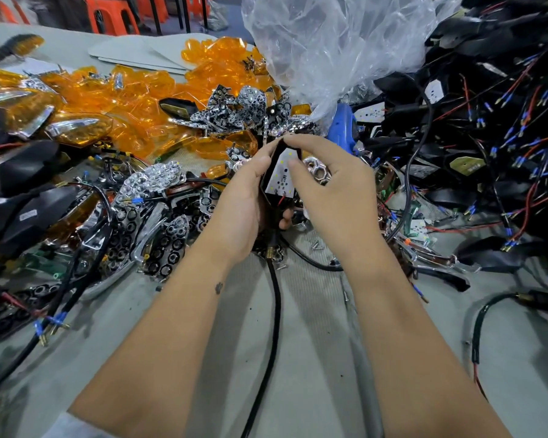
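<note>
left hand (pixel 244 197) grips the black lamp housing (pixel 271 202) while right hand (pixel 332 191) pinches the led board (pixel 282 178) home; chrome reflector (pixel 152 178) likely next.

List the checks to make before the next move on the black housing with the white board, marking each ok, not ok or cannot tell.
1. Left hand grips black housing: ok.
2. Right hand pinches its top end: ok.
3. White board lies inside the housing: ok.
4. Board fully seated: cannot tell.
5. Black cable runs clear over the table: ok.
6. Chrome reflectors close by: ok.
</note>
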The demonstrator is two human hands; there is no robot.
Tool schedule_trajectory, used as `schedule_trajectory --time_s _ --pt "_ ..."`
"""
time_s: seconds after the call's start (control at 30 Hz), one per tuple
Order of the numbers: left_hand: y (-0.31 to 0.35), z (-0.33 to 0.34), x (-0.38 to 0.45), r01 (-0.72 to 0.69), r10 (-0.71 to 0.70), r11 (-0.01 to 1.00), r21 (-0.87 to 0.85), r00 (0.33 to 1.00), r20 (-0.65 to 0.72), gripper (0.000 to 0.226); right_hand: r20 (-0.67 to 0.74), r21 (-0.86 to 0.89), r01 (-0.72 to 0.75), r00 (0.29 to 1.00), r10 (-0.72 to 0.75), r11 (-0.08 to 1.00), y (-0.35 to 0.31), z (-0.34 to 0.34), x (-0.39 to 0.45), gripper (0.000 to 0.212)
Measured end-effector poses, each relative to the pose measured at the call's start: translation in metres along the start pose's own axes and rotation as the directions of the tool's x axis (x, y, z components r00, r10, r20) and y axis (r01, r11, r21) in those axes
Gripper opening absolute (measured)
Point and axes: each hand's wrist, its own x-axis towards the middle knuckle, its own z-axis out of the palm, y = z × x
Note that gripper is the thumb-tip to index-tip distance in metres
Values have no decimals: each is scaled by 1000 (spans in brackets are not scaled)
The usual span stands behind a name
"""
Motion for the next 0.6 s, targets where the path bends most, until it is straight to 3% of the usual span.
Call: schedule_trajectory --time_s 0.1,0.23,0.37,0.6 --pt "-1 0 -1 -45 45 999 15 999 1 43 72 -94 0 997 7 996 -2 3 -3 25" --pt "-1 0 -1 -44 44 998 47 999 18 48 70 -50 -29 997 32 998 -3 3 -4 15" --pt "-2 -2 -2 -28 32 999 42 994 -103 33 3 84 -31 1000 31 996 -7 -4 -2 17" --pt "4 -5 -3 -53 61 994 92 994 -91 28 96 190 -73 994 56 979 -3 -20 5 18"
